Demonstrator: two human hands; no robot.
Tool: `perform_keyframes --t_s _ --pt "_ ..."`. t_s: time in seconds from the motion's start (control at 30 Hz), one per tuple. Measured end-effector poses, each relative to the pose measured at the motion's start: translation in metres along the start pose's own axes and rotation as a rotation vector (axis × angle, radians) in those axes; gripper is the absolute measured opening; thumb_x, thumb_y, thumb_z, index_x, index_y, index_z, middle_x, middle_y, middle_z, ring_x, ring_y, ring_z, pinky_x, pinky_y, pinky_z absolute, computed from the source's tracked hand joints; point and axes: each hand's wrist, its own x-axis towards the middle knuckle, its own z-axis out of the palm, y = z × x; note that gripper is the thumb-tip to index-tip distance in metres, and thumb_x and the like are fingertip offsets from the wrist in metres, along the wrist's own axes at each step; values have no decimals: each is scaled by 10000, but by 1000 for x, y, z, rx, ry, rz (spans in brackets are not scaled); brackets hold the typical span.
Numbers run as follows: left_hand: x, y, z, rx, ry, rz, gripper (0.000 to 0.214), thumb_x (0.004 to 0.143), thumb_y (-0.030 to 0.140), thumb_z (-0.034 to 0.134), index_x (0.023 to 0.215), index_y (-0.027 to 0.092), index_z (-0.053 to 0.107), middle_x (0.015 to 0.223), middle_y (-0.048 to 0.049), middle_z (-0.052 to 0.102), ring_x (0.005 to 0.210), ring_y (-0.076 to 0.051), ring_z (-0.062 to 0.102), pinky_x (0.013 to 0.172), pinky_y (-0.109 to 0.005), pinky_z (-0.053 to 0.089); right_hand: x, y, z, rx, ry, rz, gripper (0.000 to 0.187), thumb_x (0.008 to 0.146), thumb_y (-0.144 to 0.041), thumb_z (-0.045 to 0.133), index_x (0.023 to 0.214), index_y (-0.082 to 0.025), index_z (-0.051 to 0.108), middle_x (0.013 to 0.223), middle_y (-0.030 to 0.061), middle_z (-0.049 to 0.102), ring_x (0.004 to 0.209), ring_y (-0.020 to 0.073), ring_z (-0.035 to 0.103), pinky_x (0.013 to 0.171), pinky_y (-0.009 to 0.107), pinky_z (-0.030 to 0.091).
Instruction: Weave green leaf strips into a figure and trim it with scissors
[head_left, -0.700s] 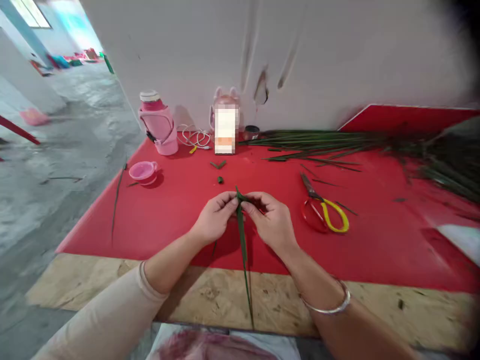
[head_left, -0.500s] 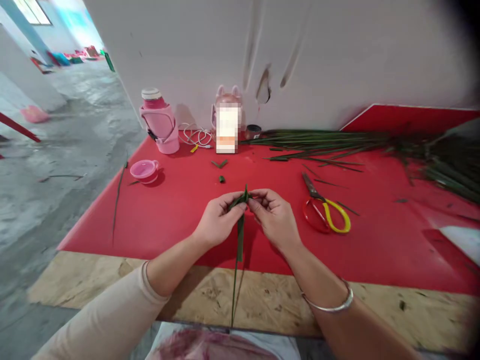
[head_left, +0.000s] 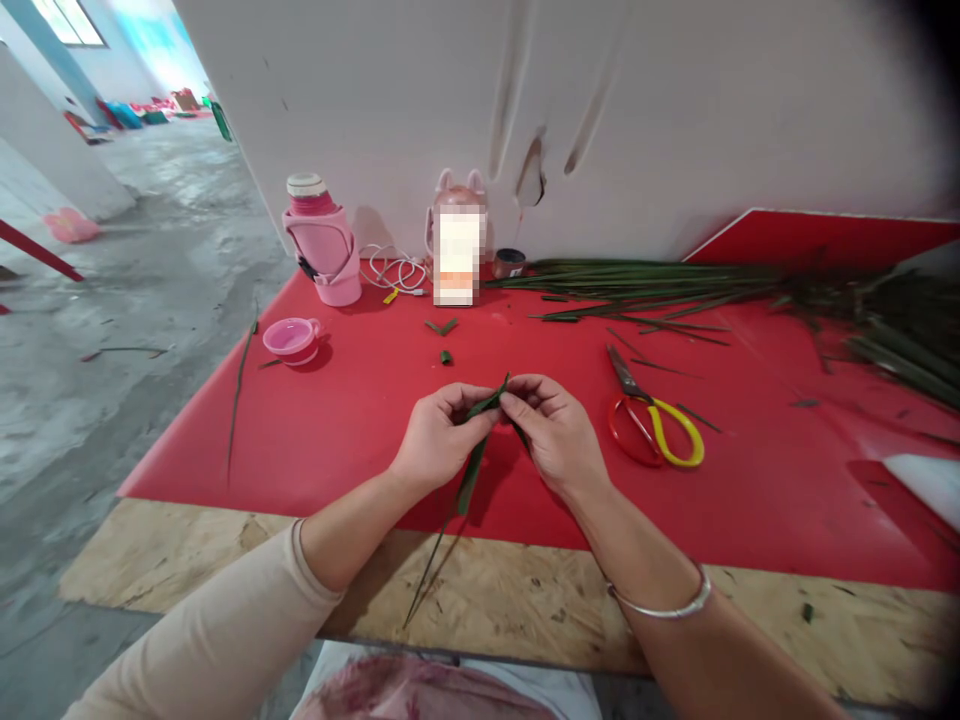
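Note:
Between my two hands, above the red tabletop, is a folded green leaf strip (head_left: pixel 472 472). My left hand (head_left: pixel 442 432) pinches its left side between thumb and fingers. My right hand (head_left: pixel 559 430) pinches the folded part near its upper tip, thumb on top. The loose wide end and a thin tail hang down to the left, toward the board's front edge. My fingers hide part of the fold. Just beyond my hands lie a small green leaf piece (head_left: pixel 446 357) and a V-shaped leaf scrap (head_left: pixel 441 327).
Scissors (head_left: pixel 654 415) with red and yellow handles lie right of my hands. A pink cup (head_left: pixel 291 342) and pink bottle (head_left: pixel 324 250) stand left. A lit phone (head_left: pixel 457 255) leans at the back. Long green leaves (head_left: pixel 637 278) lie along the wall. Bare board (head_left: pixel 517 590) edges the front.
The leaf strip has turned in my hands: its tip now leans right and its hanging end and thin tail have swung left. My hands stay close together in nearly the same place.

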Motion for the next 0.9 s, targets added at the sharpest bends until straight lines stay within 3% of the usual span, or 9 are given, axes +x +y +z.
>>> perform_keyframes --t_s 0.1,0.2,0.3,0.4,0.53,0.67,0.8,0.9 --pt "2 -1 -1 84 125 43 223 706 229 654 901 141 591 798 -23 647 697 -100 576 669 -226 441 -4 -7 1 -240 144 -176 153 743 -301 649 831 -195 584 774 5 595 704 122 554 673 254 461" --pt "1 -1 -2 242 212 124 198 707 220 651 867 156 555 744 2 592 676 -94 541 644 -217 426 -9 -11 4 -336 95 -168 148 801 -336 579 796 -189 598 686 0 577 623 121 532 600 246 447" --pt "-5 2 -1 382 122 160 204 710 241 652 883 161 579 775 -17 598 707 -114 547 639 -224 439 -9 -11 5 -221 -14 -62 187 802 -361 568 853 -188 614 752 20 630 680 137 584 616 252 475" --pt "-9 4 0 405 -18 200 188 771 278 597 917 161 620 908 -66 632 824 -146 575 739 -258 464 -5 -9 3 -136 -9 9 213 748 -343 629 889 -184 626 797 27 664 722 145 615 677 273 500" --pt "-6 -2 -1 224 28 163 252 854 274 480 1059 159 572 958 -82 637 875 -151 589 800 -288 470 -3 -7 0 -73 -47 27 273 704 -253 656 969 -187 645 888 38 697 784 155 640 749 300 517" --pt "0 -9 -3 150 59 136 411 814 242 536 1210 139 494 960 -77 621 881 -145 580 807 -286 471 -5 -9 0 -223 -73 -61 239 772 -247 585 989 -191 668 921 47 714 834 177 659 784 319 523" --pt "-1 -10 -3 223 26 160 493 737 211 618 1214 129 523 961 -70 614 897 -146 563 876 -295 439 -7 -10 -1 -452 -80 -219 236 820 -228 518 987 -208 684 962 50 713 903 193 652 826 329 505" --pt "0 -8 -2 143 32 105 525 689 207 665 1198 153 548 966 -60 620 901 -149 564 881 -301 431 -9 -14 -3 -532 -134 -321 249 802 -205 531 1006 -209 673 1002 54 698 926 195 639 847 335 490"
